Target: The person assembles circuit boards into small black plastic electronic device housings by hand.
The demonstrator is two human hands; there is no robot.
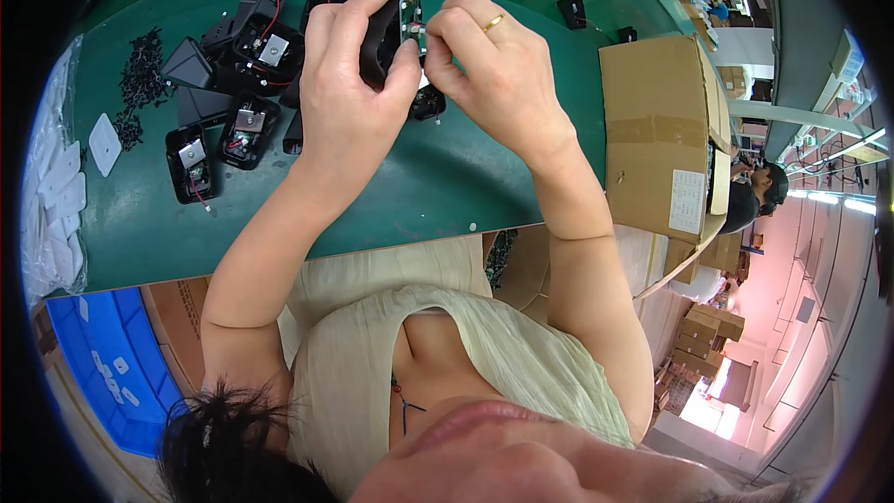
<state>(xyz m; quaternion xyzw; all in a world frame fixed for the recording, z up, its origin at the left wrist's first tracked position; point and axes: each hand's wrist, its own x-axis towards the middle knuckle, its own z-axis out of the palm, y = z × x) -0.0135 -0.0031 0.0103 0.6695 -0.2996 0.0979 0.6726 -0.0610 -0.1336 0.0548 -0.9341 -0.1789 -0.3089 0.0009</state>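
My left hand [352, 70] is wrapped round a black plastic housing [376, 45], held tilted above the green table. A green circuit board [411, 2] shows at the housing's right-hand side, between my left thumb and fingers. Up against the board, my right hand [498, 70] has its thumb and forefinger pinched together. A small pale connector [416, 29] is at those fingertips; whether they grip it is hard to make out. Beneath my hands another black housing [428, 104] is partly hidden.
Left of my hands lie several open black housings [250, 119] with wires and metal plates. Beyond them are a heap of small black parts [144, 65] and bagged white plates [60, 196]. A cardboard box [652, 130] stands right; a blue bin [116, 363] sits lower left. A person [756, 196] is farther right.
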